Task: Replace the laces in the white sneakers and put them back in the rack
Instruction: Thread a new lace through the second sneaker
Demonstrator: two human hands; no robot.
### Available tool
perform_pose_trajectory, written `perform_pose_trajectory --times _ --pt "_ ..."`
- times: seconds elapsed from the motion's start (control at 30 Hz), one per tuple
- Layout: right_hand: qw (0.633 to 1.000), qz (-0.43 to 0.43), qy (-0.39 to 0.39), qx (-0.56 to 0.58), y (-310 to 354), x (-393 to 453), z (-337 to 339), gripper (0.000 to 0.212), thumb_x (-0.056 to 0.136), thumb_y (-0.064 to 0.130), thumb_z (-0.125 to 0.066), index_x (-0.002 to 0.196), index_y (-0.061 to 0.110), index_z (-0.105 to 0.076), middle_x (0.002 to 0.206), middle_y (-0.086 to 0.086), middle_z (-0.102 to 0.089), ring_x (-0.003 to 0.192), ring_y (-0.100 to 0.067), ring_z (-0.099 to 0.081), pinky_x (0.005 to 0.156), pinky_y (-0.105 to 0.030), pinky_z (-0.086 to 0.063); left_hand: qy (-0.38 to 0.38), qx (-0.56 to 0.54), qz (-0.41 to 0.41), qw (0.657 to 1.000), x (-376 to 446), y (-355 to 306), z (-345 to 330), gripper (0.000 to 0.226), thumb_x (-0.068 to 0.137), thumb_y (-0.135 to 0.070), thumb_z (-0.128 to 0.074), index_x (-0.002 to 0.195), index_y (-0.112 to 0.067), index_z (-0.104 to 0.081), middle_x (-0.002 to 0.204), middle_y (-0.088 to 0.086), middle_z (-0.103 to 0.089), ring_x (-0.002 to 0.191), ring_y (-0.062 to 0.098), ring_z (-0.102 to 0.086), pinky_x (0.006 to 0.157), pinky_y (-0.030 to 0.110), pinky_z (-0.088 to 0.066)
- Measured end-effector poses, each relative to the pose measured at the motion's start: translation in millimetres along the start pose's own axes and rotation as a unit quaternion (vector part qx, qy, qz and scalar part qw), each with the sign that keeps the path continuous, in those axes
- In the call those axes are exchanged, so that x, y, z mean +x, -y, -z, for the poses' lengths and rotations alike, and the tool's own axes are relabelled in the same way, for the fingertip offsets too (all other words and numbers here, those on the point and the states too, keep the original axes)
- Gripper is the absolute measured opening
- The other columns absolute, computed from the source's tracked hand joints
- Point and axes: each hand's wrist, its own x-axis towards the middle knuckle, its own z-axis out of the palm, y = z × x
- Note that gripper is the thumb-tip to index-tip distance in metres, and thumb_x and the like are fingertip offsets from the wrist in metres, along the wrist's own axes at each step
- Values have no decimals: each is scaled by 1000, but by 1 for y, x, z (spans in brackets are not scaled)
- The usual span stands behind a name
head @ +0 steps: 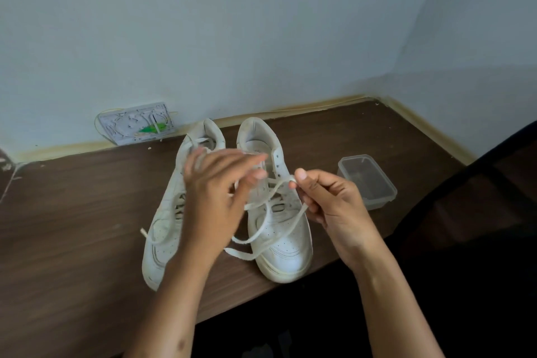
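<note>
- right hand (328,206) pinches the white lace (263,231) above the right sneaker (279,229); left hand (215,192) blurred, fingers spread over the left sneaker (162,229)
- both sneakers on the brown table (72,227)
- clear lidless tub (367,180) to the right; contents unclear

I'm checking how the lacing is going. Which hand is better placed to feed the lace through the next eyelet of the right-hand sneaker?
Probably the right hand: it already pinches the lace just beside the right-hand sneaker. The left hand hovers blurred, fingers spread, over both sneakers, apparently holding nothing.
</note>
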Motion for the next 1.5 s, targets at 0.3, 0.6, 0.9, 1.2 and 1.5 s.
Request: perform_pose_trajectory --times 0.3,0.6,0.9,1.2,1.5 --pt "1000 -27 1 3 -2 3 10 28 83 32 -69 86 5 -72 64 2 -47 58 -7 -38 53 -21 -29 -45 90 59 993 -3 15 4 17 90 -30 -61 92 -22 -75 86 -8 -71 85 17 -61 104 42 -31" --pt "1000 5 11 -25 -9 7 3 20 87 27 -66 85 8 -74 62 3 -48 56 -8 -34 49 -16 -30 19 7 -35 999 -3 -6 2 32 86 -37 -62 113 -25 -73 114 -16 -67 110 7 -58 111 48 -27" --pt "998 -8 28 -47 -10 8 5 28 81 34 -69 81 7 -74 67 -7 -50 60 -11 -36 52 -17 -30 -51 100 89 990 -5 16 9 12 84 -30 -69 90 -23 -78 81 -6 -73 84 19 -63 100 42 -33" --pt "941 75 -143 -298 -22 13 8 15 96 14 -61 99 24 -73 89 12 -69 81 6 -61 70 -7 -44 -77 146 117 979 -6 13 8 24 91 -22 -63 112 -21 -73 105 -4 -73 101 18 -62 105 47 -32" --pt "963 124 -140 -195 -25 14 -7 11 92 16 -67 97 22 -74 91 7 -72 81 -8 -66 73 -23 -53 -9 26 -1 1000 -4 -2 -7 29 86 -35 -63 110 -25 -74 118 -12 -67 114 11 -55 108 49 -31"
